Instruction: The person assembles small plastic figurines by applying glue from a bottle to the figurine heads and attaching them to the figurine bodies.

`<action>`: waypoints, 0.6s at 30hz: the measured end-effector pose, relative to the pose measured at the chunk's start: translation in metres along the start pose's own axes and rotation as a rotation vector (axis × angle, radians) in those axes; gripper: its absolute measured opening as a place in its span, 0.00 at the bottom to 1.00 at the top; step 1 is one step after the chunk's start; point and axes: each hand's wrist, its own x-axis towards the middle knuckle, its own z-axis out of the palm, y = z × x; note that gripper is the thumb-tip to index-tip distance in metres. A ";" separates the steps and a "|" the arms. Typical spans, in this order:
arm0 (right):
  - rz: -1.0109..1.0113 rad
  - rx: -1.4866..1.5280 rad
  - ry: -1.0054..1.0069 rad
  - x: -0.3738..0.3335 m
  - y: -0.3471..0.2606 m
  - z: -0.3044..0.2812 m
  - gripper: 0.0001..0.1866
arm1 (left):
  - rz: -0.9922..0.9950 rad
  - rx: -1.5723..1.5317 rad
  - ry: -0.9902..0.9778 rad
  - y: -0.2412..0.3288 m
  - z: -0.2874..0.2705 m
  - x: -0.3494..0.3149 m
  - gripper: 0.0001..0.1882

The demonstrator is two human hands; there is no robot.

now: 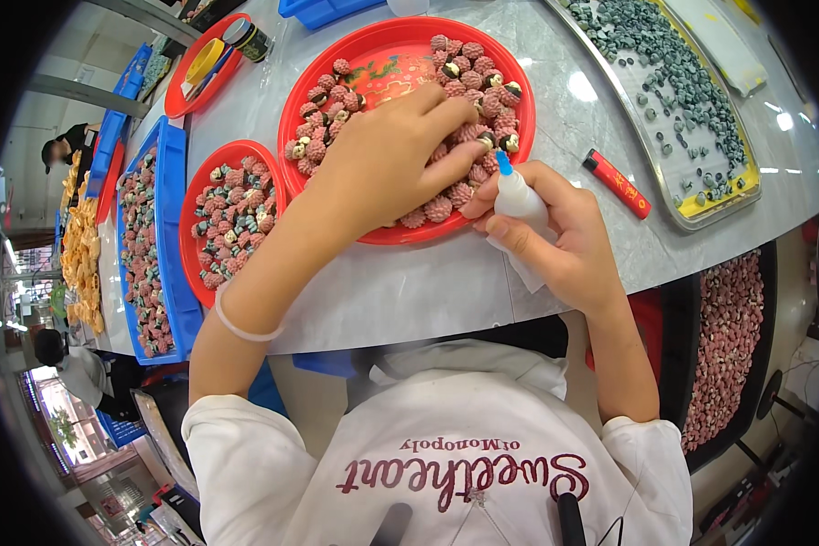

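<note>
My left hand [396,150] reaches over a large round red tray [293,86] of small pink ridged pieces [437,209], some with black and cream faces. Its thumb and index finger close around one pink piece [465,134] at the tray's right part; the fingers partly hide it. In my right hand [569,232] is a white squeeze bottle [521,202] with a blue nozzle, gripped at the tray's right rim. The nozzle tip points up beside the pieces, close to my left fingertips. Whether it touches one I cannot tell.
A smaller red tray [186,218] and a blue crate [175,264] of pink and green pieces stand left. A red marker-like tube [617,184] lies right, before a metal tray [692,215] of dark green pieces. At far left are people [86,373]; a black bin [678,364] stands lower right.
</note>
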 end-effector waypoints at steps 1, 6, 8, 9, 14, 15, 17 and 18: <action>0.000 0.001 -0.001 0.000 0.000 0.000 0.09 | 0.040 0.048 -0.021 0.002 -0.003 -0.003 0.11; 0.014 0.014 0.026 -0.001 -0.001 0.000 0.09 | 0.122 0.105 0.044 0.003 -0.004 -0.020 0.09; 0.013 0.012 0.031 -0.002 0.000 -0.001 0.09 | 0.026 0.129 0.027 0.006 -0.009 -0.027 0.10; 0.012 0.009 0.035 -0.002 0.001 -0.002 0.09 | 0.025 0.128 0.025 0.005 -0.010 -0.031 0.10; 0.021 -0.012 0.029 -0.001 0.000 -0.002 0.10 | -0.056 0.095 0.065 0.004 -0.012 -0.042 0.11; 0.040 -0.009 0.029 -0.001 -0.001 -0.002 0.10 | -0.059 0.096 0.065 0.003 -0.012 -0.043 0.11; 0.036 -0.005 0.031 -0.001 -0.001 -0.002 0.10 | -0.028 0.141 0.073 0.000 -0.010 -0.042 0.11; 0.032 -0.002 0.035 -0.001 -0.001 -0.002 0.10 | -0.030 0.142 0.074 -0.001 -0.010 -0.042 0.11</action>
